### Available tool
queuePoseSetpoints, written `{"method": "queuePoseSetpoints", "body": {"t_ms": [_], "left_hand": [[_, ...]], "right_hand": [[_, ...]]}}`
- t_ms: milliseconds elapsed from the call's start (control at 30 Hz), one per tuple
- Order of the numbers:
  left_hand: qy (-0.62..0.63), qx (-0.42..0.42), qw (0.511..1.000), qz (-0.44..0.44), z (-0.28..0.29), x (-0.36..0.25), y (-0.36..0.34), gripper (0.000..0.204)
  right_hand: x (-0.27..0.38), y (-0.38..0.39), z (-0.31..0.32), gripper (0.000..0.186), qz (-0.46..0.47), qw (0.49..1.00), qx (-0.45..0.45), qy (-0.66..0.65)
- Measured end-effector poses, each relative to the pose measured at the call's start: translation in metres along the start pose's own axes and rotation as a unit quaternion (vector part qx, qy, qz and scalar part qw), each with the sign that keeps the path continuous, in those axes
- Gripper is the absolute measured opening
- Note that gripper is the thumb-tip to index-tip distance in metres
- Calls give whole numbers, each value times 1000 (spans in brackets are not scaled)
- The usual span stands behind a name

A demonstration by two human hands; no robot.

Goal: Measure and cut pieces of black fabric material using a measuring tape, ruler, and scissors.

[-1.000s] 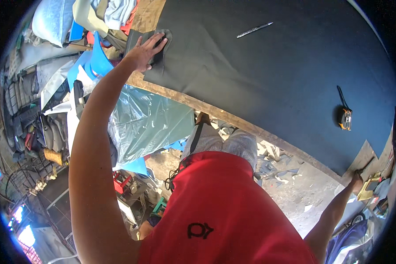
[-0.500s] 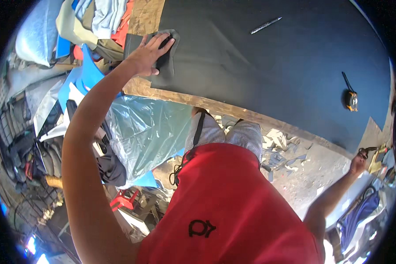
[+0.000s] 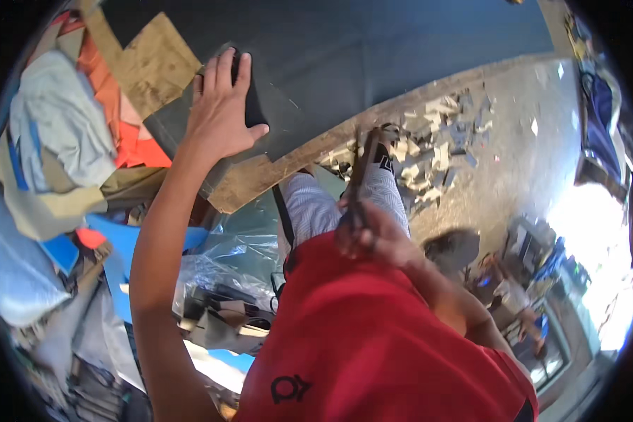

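My left hand (image 3: 218, 112) lies flat with spread fingers near the left end of a black sheet (image 3: 316, 56) on the wooden table. A dark patch beside the fingers may be a loose piece or a shadow; I cannot tell which. My right hand (image 3: 376, 235) is closed in front of my red shirt. It grips long, dark scissors (image 3: 361, 172), smeared by motion, that point away from me toward the table's near edge. Whether their blades are apart is too blurred to see.
Bare wood (image 3: 163, 63) shows at the table's left end. Folded fabrics (image 3: 67, 116) are heaped beyond it. Under the near edge hangs clear plastic film (image 3: 243, 239). Many offcuts (image 3: 436, 151) litter the floor by my feet. A person (image 3: 510, 295) is at the lower right.
My right hand has come from the table's far right side to in front of my body, with the scissors. The view has turned; the pen and tape measure are out of sight. My left hand stays on the sheet.
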State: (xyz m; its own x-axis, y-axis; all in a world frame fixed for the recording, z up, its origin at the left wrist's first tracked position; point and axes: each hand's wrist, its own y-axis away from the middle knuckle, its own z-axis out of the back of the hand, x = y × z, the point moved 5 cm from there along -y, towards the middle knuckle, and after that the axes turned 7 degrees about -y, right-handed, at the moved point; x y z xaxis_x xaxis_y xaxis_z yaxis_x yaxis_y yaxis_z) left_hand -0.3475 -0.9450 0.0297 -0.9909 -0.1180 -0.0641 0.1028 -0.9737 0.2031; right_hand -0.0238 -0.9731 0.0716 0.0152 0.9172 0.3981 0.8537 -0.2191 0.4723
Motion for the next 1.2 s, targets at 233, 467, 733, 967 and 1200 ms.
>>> {"method": "queuePoseSetpoints", "body": {"t_ms": [233,467,733,967,1200], "left_hand": [[-34,63,997,26,-1,-1,-1,107],[-29,64,997,18,-2,3,1,106],[-25,54,998,10,-9,6,1,104],[-39,76,996,13,-7,5,-1,105],[-52,62,997,5,-10,5,-1,106]], "right_hand": [[-130,-41,-27,65,-12,996,-85,-14],[-167,-107,-56,69,80,970,-212,-89],[-161,-118,-77,70,113,946,-253,-168],[-165,-137,-87,69,147,929,-250,-232],[-159,-148,-89,66,179,917,-264,-238]]}}
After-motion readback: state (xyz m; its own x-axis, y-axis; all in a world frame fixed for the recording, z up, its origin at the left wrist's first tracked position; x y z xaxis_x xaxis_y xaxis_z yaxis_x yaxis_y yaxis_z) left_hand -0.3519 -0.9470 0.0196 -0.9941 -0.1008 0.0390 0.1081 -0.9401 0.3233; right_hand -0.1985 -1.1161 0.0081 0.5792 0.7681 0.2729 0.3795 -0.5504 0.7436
